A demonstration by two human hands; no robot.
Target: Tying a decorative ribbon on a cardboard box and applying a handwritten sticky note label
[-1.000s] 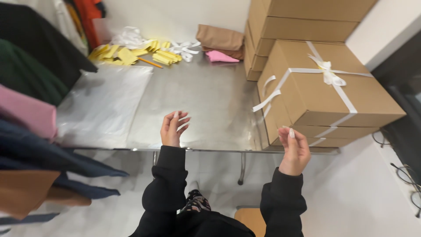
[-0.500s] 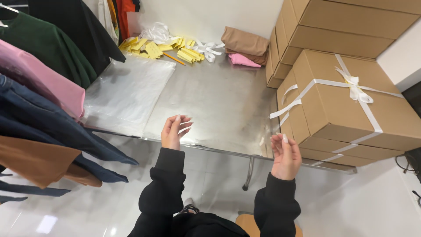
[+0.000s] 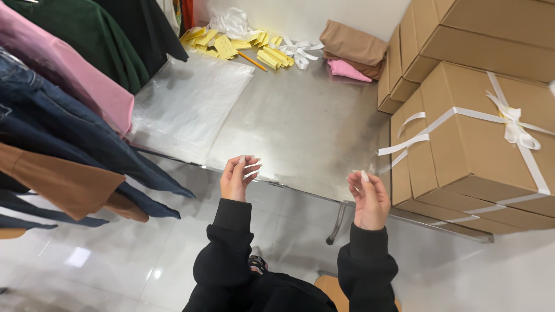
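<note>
My left hand point(image 3: 238, 178) hovers at the near edge of the steel table point(image 3: 306, 127), fingers loosely curled and apart, holding nothing. My right hand point(image 3: 367, 196) is raised beside it, palm up, fingers apart and empty, close to the loose end of a white ribbon point(image 3: 404, 145). That ribbon is tied with a bow around a large cardboard box point(image 3: 480, 138) on the right end of the table. Both arms wear black sleeves.
Clear plastic bags point(image 3: 191, 104) lie flat on the left of the table. Yellow tags point(image 3: 231, 43), white ribbon pieces point(image 3: 298, 51) and folded brown and pink cloth point(image 3: 350, 49) lie at the back. More cardboard boxes point(image 3: 462, 34) stand stacked behind. Hanging clothes point(image 3: 63, 115) crowd the left.
The view has swung left, bringing the hanging clothes into sight. Both hands have stayed empty near the table edge; the right hand has opened its fingers beside the box.
</note>
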